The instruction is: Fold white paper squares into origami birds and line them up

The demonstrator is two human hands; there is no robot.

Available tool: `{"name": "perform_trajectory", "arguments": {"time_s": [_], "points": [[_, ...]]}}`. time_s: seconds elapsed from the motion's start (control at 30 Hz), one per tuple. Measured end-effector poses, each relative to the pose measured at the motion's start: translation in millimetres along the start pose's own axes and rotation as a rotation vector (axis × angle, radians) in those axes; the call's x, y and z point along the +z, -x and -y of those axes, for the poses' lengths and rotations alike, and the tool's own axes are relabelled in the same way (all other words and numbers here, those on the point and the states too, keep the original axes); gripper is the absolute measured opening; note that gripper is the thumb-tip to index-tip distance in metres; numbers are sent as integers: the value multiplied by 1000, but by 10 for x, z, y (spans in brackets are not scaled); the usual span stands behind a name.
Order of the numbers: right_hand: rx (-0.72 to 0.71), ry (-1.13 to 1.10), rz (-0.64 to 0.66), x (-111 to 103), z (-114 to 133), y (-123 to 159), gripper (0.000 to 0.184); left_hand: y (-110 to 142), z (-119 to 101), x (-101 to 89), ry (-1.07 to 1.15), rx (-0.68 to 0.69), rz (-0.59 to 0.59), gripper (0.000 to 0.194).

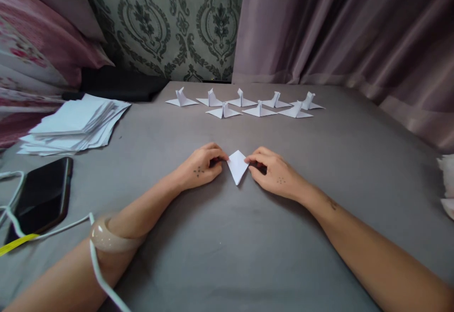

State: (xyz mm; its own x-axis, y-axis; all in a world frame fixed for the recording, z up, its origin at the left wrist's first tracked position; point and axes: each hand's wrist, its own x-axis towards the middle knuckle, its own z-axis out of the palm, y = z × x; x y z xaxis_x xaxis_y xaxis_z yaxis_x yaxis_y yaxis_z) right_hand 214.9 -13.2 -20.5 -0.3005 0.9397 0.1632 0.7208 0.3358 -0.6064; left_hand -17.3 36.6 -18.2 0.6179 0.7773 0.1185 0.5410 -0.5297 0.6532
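A small white folded paper (237, 166), kite-shaped with its long point towards me, lies in the middle of the grey cloth-covered surface. My left hand (205, 165) pinches its left corner between thumb and fingertips. On the opposite corner are the fingertips of my right hand (271, 170), curled in a pinch as well. Beyond the hands stand several white folded paper figures (260, 109) in two rows, each with flat pointed sides and an upright middle.
At the left lies a stack of white paper sheets (76, 120), with a dark folded cloth (120, 82) behind it. Nearer is a black phone (42, 194). A white cable (101, 274) crosses my left forearm by the bangle (111, 238). Crumpled white material (447, 179) sits at the right edge.
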Motion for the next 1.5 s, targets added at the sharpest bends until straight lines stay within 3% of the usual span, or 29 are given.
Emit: {"name": "perform_trajectory", "arguments": {"time_s": [0.4, 0.83, 1.07, 1.23, 1.5], "points": [[33, -66, 66, -69, -32, -69, 21, -56, -9, -36, 14, -57, 22, 38], [139, -6, -40, 9, 13, -155, 25, -101, -10, 1, 51, -143, -41, 20], [248, -192, 106, -128, -62, -237, 30, -159, -15, 37, 16, -193, -77, 22], [322, -342, 95, -145, -108, -239, 31, -153, -28, 33, 21, -212, -72, 24], [260, -113, 10, -57, -38, -233, 19, -166, -42, 25, -4, -223, -74, 32]]}}
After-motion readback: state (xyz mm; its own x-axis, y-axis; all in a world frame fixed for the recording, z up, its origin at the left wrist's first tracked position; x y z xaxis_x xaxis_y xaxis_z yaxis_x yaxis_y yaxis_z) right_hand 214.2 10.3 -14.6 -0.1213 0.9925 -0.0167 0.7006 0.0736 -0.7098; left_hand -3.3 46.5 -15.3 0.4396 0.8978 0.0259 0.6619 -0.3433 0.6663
